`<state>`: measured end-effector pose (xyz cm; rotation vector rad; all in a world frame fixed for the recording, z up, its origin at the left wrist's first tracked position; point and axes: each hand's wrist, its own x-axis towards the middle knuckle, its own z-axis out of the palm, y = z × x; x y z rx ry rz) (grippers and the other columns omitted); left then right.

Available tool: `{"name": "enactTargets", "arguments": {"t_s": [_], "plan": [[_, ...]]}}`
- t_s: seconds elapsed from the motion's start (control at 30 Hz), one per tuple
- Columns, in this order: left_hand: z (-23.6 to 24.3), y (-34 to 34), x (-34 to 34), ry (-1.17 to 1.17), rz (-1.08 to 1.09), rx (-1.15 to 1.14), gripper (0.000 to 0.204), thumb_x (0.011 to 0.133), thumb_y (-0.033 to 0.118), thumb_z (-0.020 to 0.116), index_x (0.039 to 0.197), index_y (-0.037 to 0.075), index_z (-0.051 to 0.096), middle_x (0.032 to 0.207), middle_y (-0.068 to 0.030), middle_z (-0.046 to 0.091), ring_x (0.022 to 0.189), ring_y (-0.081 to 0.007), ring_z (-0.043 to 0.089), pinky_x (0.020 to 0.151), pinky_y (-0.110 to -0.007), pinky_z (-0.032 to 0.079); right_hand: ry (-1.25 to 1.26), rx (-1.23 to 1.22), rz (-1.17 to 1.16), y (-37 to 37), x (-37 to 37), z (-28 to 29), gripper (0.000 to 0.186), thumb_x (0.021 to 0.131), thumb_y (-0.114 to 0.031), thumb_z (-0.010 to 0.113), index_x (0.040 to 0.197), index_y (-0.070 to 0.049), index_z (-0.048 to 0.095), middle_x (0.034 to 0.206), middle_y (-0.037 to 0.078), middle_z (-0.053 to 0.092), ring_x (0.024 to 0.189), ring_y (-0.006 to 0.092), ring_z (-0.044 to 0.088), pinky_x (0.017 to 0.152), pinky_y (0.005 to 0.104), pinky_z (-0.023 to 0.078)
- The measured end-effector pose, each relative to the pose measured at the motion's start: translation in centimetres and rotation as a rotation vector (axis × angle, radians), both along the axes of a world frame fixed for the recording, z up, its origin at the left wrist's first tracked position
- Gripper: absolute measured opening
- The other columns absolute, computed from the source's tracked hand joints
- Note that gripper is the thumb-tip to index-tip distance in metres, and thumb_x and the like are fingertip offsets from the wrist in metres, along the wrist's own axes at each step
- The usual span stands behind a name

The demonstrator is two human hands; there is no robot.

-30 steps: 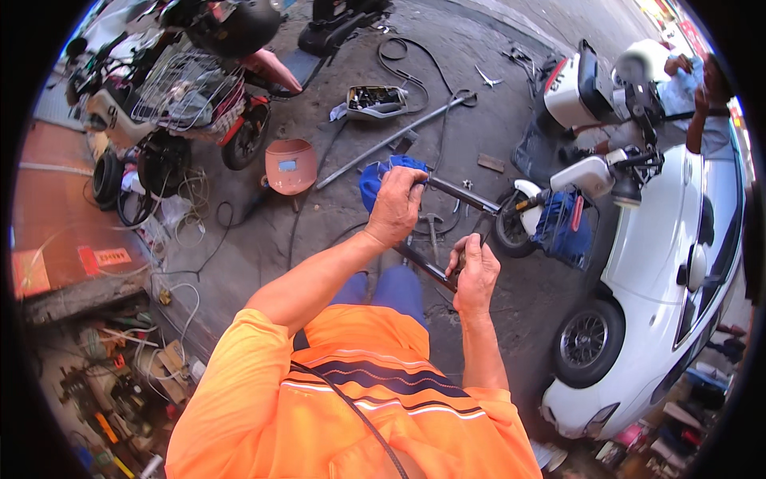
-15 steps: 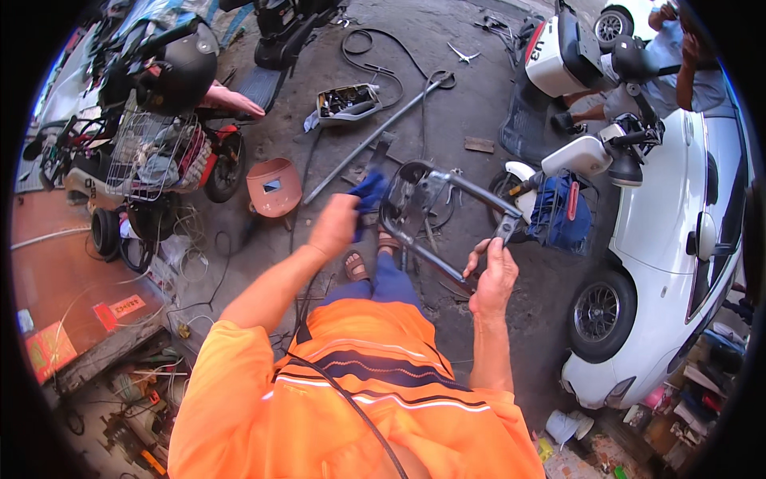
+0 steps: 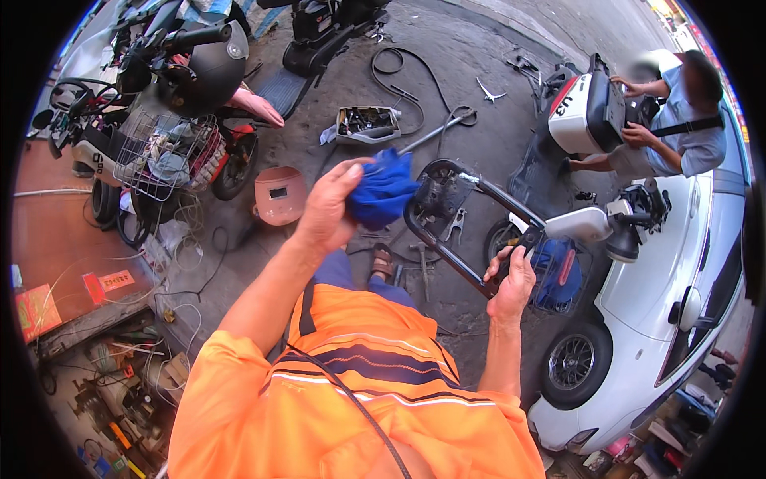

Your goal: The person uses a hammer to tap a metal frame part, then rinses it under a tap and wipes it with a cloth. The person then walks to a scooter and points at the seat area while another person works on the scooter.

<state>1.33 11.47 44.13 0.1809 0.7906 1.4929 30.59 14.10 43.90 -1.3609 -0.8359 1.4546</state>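
Over the grimy floor (image 3: 475, 132) there, the left grip (image 3: 331, 199) is clutching a bunched blue cloth (image 3: 383, 190) just beside a black tubular frame (image 3: 449, 256), whose right end the right grip (image 3: 511, 284) is holding.

The scene is bright, under a soft daylight which is strongest toward the open street (image 3: 594, 36) at the upper right, where the far rim becomes nearly white. On the grey ground (image 3: 499, 132) the shadows are weak, without sharp borders. The orange shirt (image 3: 359, 415) glows strongly, the white car (image 3: 650, 275) looks very pale, and thin glints run along the black metal frame (image 3: 505, 197). A co-worker's head (image 3: 700, 84) is blurred. Near the black round border, straight edges bend and bluish fringes appear.
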Motion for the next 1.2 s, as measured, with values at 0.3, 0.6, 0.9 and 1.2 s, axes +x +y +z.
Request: {"name": "enactTargets", "arguments": {"t_s": [0.3, 0.6, 0.9, 1.2], "plan": [[-5.3, 8.1, 1.3, 1.455, 0.045, 0.286, 0.042, 0.083, 0.022, 0.061, 0.121, 0.010, 0.051, 0.135, -0.0260, 0.034, 0.124, -0.0424, 0.037, 0.103, -0.045, 0.032, 0.000, 0.112, 0.039, 3.0, -9.4, 2.6, 0.033, 0.098, -0.029, 0.048, 0.082, -0.001, 0.058, 0.063, 0.005, 0.053, 0.053, 0.0098, 0.049, 0.049, 0.0224, 0.042], [-7.1, 14.3, -4.3, 1.400, -0.027, -0.101, 0.022, 0.089, 0.013, 0.053, 0.106, 0.001, 0.046, 0.094, -0.0207, 0.059, 0.086, -0.0353, 0.059, 0.080, -0.039, 0.046, -0.096, 0.196, -0.053, 3.8, -14.1, 4.5, 0.036, 0.098, -0.032, 0.049, 0.081, -0.001, 0.057, 0.062, 0.001, 0.052, 0.052, 0.0061, 0.048, 0.047, 0.0207, 0.038], [-12.7, 15.1, -8.4, 1.683, -0.043, 0.619, 0.025, 0.092, 0.015, 0.049, 0.113, 0.002, 0.053, 0.101, -0.0115, 0.055, 0.092, -0.0244, 0.056, 0.082, -0.034, 0.045, -0.128, 0.224, -0.172, 2.9, -17.6, 5.7, 0.034, 0.098, -0.030, 0.049, 0.080, -0.001, 0.056, 0.062, 0.000, 0.051, 0.052, 0.0053, 0.046, 0.047, 0.0207, 0.036], [-13.2, 11.1, -8.9, 1.005, -0.392, 0.013, 0.043, 0.098, 0.033, 0.041, 0.125, 0.001, 0.050, 0.112, -0.0102, 0.061, 0.104, -0.0205, 0.055, 0.089, -0.032, 0.042, -0.500, 0.334, -0.034, 5.3, -22.9, 4.0, 0.026, 0.096, -0.024, 0.052, 0.080, -0.004, 0.056, 0.055, 0.001, 0.049, 0.048, 0.0120, 0.047, 0.046, 0.0282, 0.037]]}}
